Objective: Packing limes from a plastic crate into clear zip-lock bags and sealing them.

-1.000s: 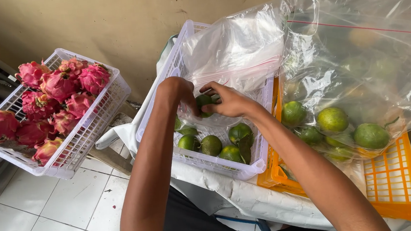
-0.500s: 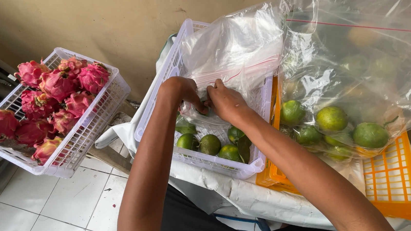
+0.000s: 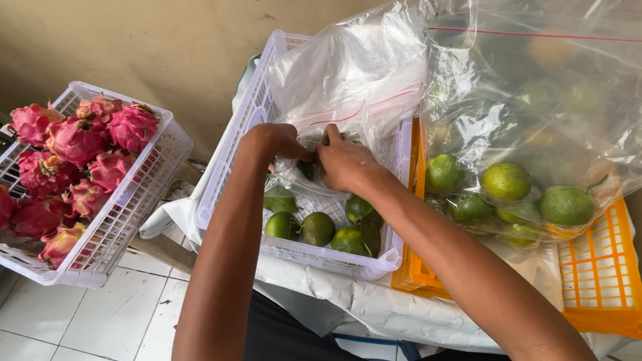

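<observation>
Both my left hand (image 3: 276, 142) and right hand (image 3: 344, 162) pinch the mouth of a thin clear plastic bag (image 3: 343, 79) lying in the white basket (image 3: 221, 177), above the green citrus fruits (image 3: 317, 228). The film looks light, limp and slippery, so I'd grip its rim.

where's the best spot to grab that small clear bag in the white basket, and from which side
Probably at its open lower edge, coming from above on the near side. The small clear bag lies slumped against the far wall of the white basket, its mouth facing the person, where the left hand and right hand already pinch it. The loose film gives no firm body elsewhere, and green citrus fruits sit underneath.
</observation>
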